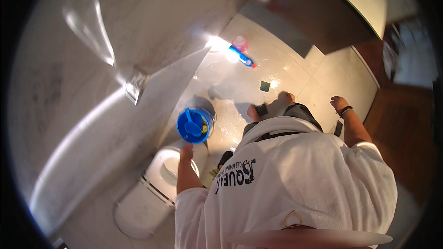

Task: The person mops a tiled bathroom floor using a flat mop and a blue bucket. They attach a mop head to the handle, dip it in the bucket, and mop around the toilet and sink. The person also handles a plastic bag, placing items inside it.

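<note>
My left hand (187, 151) is at the near rim of a blue bucket (181, 132), above the toilet; whether its fingers grip the rim cannot be told. Inside the bucket are a blue scoop (192, 127) and something yellow. My right hand (339, 104), with a dark bracelet at the wrist, hangs out to the right, fingers loosely bent, with nothing seen in it. A green scouring pad (265, 86) lies on the wet floor ahead of my bare feet. Farther off, a blue bottle with a red cap (244, 58) lies beside a pink container (240, 42).
A white toilet (152, 193) stands at the lower left, by the wall. A dark square pad (261, 109) is near my foot. A metal wall fitting (136, 84) is at the left. At the upper right, a dark panel (297, 10) juts over the floor; brown flooring (398, 121) is at the right.
</note>
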Tool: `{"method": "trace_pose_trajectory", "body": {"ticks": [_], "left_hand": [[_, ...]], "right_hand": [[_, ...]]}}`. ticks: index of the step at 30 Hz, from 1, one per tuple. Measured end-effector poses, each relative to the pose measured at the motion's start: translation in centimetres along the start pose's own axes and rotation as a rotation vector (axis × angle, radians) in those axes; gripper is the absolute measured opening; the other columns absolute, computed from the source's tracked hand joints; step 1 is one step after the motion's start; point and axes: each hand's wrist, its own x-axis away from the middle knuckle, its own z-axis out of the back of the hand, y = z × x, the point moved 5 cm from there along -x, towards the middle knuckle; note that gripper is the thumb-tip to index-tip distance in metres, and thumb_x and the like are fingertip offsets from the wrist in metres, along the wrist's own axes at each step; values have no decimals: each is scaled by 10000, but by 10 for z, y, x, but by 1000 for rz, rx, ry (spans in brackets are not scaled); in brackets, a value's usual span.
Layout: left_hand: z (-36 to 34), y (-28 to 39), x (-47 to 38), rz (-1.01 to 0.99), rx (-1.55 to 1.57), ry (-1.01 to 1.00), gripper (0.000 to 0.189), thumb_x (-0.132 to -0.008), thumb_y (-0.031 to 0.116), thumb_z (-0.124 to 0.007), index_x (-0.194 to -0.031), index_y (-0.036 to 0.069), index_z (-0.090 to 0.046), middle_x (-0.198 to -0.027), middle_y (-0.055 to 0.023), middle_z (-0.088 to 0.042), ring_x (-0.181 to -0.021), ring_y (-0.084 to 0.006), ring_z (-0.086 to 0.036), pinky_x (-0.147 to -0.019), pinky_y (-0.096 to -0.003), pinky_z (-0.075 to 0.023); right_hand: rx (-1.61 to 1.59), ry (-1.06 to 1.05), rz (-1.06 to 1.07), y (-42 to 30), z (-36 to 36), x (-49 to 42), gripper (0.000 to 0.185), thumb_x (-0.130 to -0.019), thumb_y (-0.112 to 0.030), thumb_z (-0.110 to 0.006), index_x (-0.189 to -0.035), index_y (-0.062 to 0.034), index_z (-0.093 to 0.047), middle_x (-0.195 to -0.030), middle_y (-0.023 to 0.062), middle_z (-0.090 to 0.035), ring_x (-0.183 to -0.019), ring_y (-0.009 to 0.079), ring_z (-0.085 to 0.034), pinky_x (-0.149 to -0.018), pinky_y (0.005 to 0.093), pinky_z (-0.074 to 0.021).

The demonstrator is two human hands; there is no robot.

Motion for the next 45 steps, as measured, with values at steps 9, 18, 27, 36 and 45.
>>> {"method": "trace_pose_trajectory", "body": {"ticks": [9, 18, 27, 36, 45], "left_hand": [[-21, 59, 10, 4, -134, -128, 262, -800, 329, -481, -775, 75, -543, -658, -28, -537, -519, -132, -532, -419, -299, -406], [-95, 206, 18, -508, -664, -204, 314, -815, 293, -471, -937, 5, -498, -802, -99, -556, -587, -159, -557, -514, -290, -433], [-144, 384, 41, -740, -770, -253, 421, -830, 257, -462, -1100, -66, -452, -946, -171, -575, -654, -186, -581, -608, -281, -459], [-176, 503, 49, -607, -840, -178, 371, -805, 217, -506, -1106, 2, -485, -963, -160, -578, -680, -210, -582, -614, -305, -467], [-343, 616, 11, -1154, -1867, -555, 456, -666, 188, -617, -1096, 80, -510, -1120, -119, -510, -1058, -269, -466, -877, -333, -397]], "right_hand": [[305, 24, -113, 134, -46, 80, 296, -766, -234, -495, -966, -37, -591, -1011, 156, -568, -939, 302, -529, -825, 344, -413], [-396, 202, -465, 262, -150, 182, 312, -764, -213, -496, -1005, -31, -574, -994, 170, -570, -934, 295, -536, -831, 349, -410], [-516, -81, -967, 390, -386, 288, 213, -810, -155, -453, -913, -64, -615, -945, 107, -585, -868, 235, -552, -744, 341, -457], [-714, 267, -832, 382, -333, 270, 213, -737, -129, -523, -916, -28, -582, -910, 123, -588, -794, 225, -568, -685, 336, -462], [-1115, 897, -1090, 505, -213, 331, 426, -760, -179, -508, -1162, -45, -462, -775, 79, -579, -633, 141, -518, -576, 292, -434]]}}
